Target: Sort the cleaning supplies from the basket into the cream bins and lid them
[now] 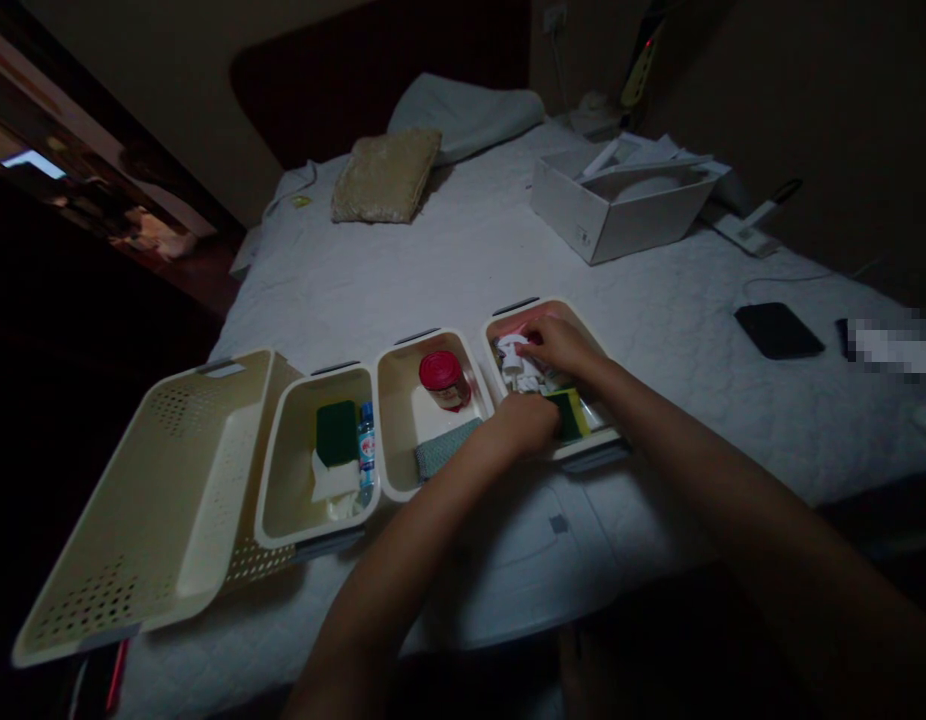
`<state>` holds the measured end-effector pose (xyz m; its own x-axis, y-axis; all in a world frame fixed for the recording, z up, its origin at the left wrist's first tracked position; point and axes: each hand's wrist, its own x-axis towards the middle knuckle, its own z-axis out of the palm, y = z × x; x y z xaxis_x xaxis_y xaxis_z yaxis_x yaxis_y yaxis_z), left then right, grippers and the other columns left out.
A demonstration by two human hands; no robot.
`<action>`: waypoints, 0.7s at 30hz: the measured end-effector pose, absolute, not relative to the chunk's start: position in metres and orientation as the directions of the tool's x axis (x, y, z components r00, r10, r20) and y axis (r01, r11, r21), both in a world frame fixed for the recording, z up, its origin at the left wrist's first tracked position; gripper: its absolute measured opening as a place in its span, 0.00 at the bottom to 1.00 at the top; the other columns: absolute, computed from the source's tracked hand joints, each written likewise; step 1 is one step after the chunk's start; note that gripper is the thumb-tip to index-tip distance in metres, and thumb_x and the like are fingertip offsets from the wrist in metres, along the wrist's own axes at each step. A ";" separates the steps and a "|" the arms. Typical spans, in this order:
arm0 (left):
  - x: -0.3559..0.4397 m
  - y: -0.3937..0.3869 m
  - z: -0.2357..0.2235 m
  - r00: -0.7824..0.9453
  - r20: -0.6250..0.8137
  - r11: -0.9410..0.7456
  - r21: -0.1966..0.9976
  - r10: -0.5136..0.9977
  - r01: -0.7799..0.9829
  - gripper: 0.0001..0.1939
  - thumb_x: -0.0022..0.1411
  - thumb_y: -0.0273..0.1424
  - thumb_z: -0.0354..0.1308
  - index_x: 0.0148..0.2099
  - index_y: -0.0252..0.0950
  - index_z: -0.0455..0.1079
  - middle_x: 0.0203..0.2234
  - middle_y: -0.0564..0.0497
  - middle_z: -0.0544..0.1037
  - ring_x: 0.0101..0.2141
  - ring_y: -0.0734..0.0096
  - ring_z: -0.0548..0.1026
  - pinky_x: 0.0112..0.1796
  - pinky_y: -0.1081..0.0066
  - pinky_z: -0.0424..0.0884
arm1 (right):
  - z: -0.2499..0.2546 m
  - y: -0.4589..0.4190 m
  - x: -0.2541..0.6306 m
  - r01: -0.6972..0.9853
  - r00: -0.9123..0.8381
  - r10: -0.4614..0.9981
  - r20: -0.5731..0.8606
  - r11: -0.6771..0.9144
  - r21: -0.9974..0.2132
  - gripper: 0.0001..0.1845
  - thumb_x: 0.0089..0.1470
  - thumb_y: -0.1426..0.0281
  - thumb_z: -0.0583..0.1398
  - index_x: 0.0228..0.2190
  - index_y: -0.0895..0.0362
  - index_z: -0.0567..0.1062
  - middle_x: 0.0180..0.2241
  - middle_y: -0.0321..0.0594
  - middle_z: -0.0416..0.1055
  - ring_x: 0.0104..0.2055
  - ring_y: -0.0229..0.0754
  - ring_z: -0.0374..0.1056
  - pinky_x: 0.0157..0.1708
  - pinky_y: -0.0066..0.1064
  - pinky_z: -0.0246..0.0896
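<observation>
Both hands reach into the rightmost cream bin [594,345]. My right hand [557,345] is inside its far part, fingers pinched beside a white piece like a spray nozzle [512,347]; what they grip is unclear. Over the bin's near side, my left hand [534,422] is curled, its fingertips hidden, right beside a green and yellow scouring sponge [572,415]. Small white pieces lie between the hands. In the middle bin [399,385] are a red-lidded can [442,378] and a folded grey-green cloth [442,450].
The left bin [287,450] holds a dark green scouring pad [336,432], a blue-labelled bottle [367,445] and white items. A large perforated basket [208,440] tilts at far left. Behind are a white box [628,215] of papers, a cushion [388,175] and a dark flat object [778,330].
</observation>
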<state>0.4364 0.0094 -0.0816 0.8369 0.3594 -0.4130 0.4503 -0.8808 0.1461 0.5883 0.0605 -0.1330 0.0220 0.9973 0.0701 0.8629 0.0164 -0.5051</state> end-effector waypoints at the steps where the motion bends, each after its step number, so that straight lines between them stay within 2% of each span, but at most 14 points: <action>1: 0.438 0.010 -0.082 0.824 -0.437 -0.878 0.139 0.360 0.457 0.14 0.62 0.34 0.53 0.41 0.31 0.77 0.36 0.39 0.80 0.41 0.56 0.79 0.40 0.65 0.73 | -0.133 0.060 0.588 0.866 0.016 0.997 0.070 0.021 -0.499 0.10 0.54 0.65 0.61 0.33 0.59 0.77 0.34 0.45 0.76 0.33 0.42 0.68 0.30 0.30 0.55; 6: 0.442 0.013 -0.087 0.816 -0.452 -0.875 0.139 0.360 0.463 0.22 0.63 0.45 0.51 0.40 0.32 0.77 0.36 0.38 0.80 0.43 0.54 0.78 0.43 0.64 0.72 | -0.133 0.057 0.587 0.864 0.027 0.995 0.092 0.023 -0.503 0.11 0.54 0.65 0.61 0.36 0.60 0.76 0.38 0.46 0.76 0.37 0.44 0.68 0.33 0.30 0.56; 8: 0.443 0.013 -0.089 0.816 -0.443 -0.874 0.129 0.372 0.469 0.22 0.62 0.45 0.52 0.39 0.32 0.77 0.36 0.38 0.80 0.43 0.53 0.78 0.43 0.62 0.73 | -0.132 0.056 0.588 0.862 0.022 0.995 0.097 0.030 -0.506 0.12 0.54 0.65 0.61 0.37 0.61 0.76 0.38 0.46 0.76 0.37 0.44 0.68 0.33 0.30 0.56; 11: 0.447 0.008 -0.091 0.806 -0.431 -0.871 0.084 0.406 0.484 0.17 0.62 0.39 0.54 0.42 0.30 0.76 0.38 0.37 0.80 0.44 0.53 0.78 0.45 0.60 0.72 | -0.132 0.056 0.589 0.859 0.008 0.996 0.091 0.040 -0.510 0.12 0.54 0.65 0.61 0.36 0.60 0.76 0.37 0.46 0.76 0.37 0.43 0.68 0.33 0.30 0.56; 15: 0.457 0.000 -0.096 0.803 -0.401 -0.869 0.035 0.441 0.494 0.14 0.64 0.26 0.49 0.43 0.30 0.75 0.40 0.38 0.80 0.45 0.57 0.78 0.47 0.60 0.71 | -0.133 0.056 0.588 0.867 0.020 0.997 0.078 0.022 -0.498 0.11 0.53 0.65 0.62 0.36 0.60 0.76 0.36 0.45 0.76 0.36 0.43 0.68 0.34 0.30 0.57; 21: 0.454 0.002 -0.098 0.789 -0.418 -0.854 0.059 0.449 0.517 0.13 0.61 0.26 0.53 0.44 0.29 0.76 0.38 0.37 0.80 0.44 0.56 0.78 0.43 0.63 0.74 | -0.132 0.053 0.586 0.880 0.020 0.994 0.105 0.033 -0.475 0.13 0.56 0.64 0.60 0.38 0.60 0.76 0.40 0.48 0.75 0.40 0.46 0.68 0.38 0.31 0.58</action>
